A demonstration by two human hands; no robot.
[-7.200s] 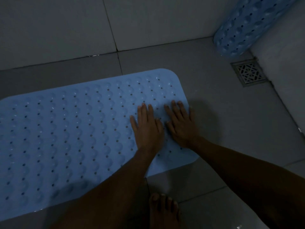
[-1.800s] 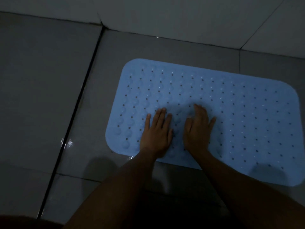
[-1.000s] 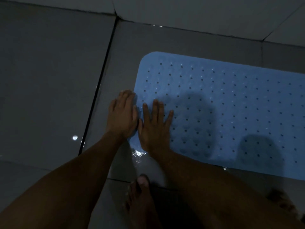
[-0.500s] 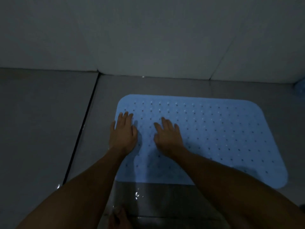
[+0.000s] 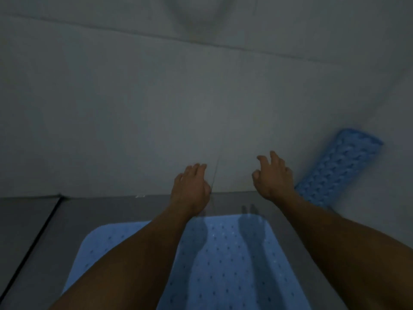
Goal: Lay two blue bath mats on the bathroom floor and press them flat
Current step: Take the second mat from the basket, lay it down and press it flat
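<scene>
A dim bathroom: grey tiled floor (image 5: 33,220) meeting a pale tiled wall (image 5: 134,108). Both hands are raised in front of the wall, holding nothing. The left hand (image 5: 190,186) has loosely bent fingers; the right hand (image 5: 273,175) has fingers spread and slightly curled. One blue mat (image 5: 223,265) lies flat on the floor beneath the forearms, its long axis running toward the wall. A rolled blue mat (image 5: 339,168) leans upright in the right corner.

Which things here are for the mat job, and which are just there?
For the job:
- flat blue mat on the floor
- rolled blue mat leaning in the corner
- left hand and right hand, both lifted and holding nothing

Just there:
- wall tiles
- floor tiles
</scene>
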